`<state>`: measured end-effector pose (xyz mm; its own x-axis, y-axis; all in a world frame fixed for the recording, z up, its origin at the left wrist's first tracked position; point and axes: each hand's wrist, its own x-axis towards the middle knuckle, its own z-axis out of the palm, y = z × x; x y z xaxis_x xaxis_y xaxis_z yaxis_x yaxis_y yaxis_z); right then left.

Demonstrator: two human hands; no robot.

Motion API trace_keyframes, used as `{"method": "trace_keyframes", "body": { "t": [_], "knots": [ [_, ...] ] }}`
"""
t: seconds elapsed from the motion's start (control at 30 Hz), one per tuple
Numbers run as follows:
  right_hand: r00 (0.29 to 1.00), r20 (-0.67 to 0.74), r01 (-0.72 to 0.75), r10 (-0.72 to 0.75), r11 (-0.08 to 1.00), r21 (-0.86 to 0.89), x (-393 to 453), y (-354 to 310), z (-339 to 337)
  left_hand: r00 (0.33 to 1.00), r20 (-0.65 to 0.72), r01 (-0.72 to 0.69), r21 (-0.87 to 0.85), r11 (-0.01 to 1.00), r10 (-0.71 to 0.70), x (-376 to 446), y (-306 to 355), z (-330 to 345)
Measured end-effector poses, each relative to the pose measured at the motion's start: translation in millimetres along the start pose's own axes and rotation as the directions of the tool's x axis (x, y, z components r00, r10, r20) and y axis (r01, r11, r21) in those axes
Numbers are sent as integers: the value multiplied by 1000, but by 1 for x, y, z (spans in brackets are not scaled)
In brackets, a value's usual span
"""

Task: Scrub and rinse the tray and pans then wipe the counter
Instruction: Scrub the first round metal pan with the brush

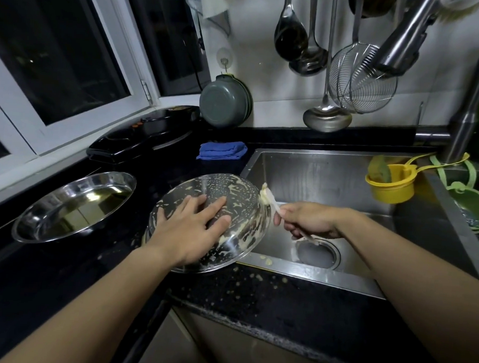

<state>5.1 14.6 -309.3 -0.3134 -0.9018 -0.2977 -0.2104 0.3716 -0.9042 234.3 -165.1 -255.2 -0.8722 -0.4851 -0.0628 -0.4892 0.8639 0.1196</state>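
A round steel pan (240,198), smeared with pale batter, lies upside down and tilted at the sink's left rim, partly over the basin. My left hand (194,226) rests flat on its underside with fingers spread. My right hand (305,219) grips a pale spatula (269,198) whose batter-coated tip touches the pan's right edge. A second steel pan (73,206), clean and upright, sits on the black counter (268,302) to the left. Batter specks dot the counter by the sink's front edge.
The steel sink (330,169) has a round drain (319,252). A yellow cup (390,185) and a green holder (473,207) hang at its right side. A folded blue cloth (222,150) and a black appliance (143,137) sit behind. Ladles and a wire skimmer (360,79) hang on the wall; the faucet (406,43) is overhead.
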Motion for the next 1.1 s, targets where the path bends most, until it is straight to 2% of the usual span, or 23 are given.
{"method": "trace_keyframes", "body": {
  "t": [0.07,0.17,0.23,0.37,0.43,0.5,0.57,0.63,0.7,0.77,0.83,0.9,1.03,1.1],
  "knots": [
    [996,-94,11,-5,997,70,4,0,1,1000,10,-25,1,1000,25,-5,3,1],
    [994,-109,34,10,918,395,11,-4,7,997,28,-71,12,997,70,-13,6,0],
    [992,-129,46,17,879,475,13,-4,9,993,20,-119,4,993,119,-16,2,1],
    [1000,-18,20,-13,870,492,9,3,6,962,-40,-270,-20,963,269,-10,-22,-2],
    [997,70,-9,-29,873,488,2,6,5,947,-10,-320,6,947,320,2,-37,-9],
    [985,164,-24,-51,905,425,-3,6,5,952,14,-305,3,952,305,14,-49,-20],
    [969,239,-28,-59,938,345,-8,5,1,969,-49,-247,-70,967,244,25,-48,-28],
    [976,217,-54,-15,950,307,-8,3,-3,977,-151,-169,-96,981,154,28,-30,-25],
    [992,125,-55,22,961,271,-5,3,-7,977,-190,-104,-44,994,94,26,-7,-13],
    [991,130,-56,28,976,212,-4,3,-6,982,-178,-64,-43,997,55,24,5,-2],
    [969,246,-56,18,988,147,-7,3,-3,990,-139,-44,-58,997,36,25,4,-1],
    [958,285,-25,1,996,81,-7,4,0,994,-103,-44,-51,998,38,27,0,0],
    [999,22,-42,39,985,166,4,9,-3,995,-83,-50,-33,998,47,27,-2,1],
    [993,103,-74,56,981,180,4,13,0,995,-85,-45,-27,999,43,26,-1,0]
  ]
}}
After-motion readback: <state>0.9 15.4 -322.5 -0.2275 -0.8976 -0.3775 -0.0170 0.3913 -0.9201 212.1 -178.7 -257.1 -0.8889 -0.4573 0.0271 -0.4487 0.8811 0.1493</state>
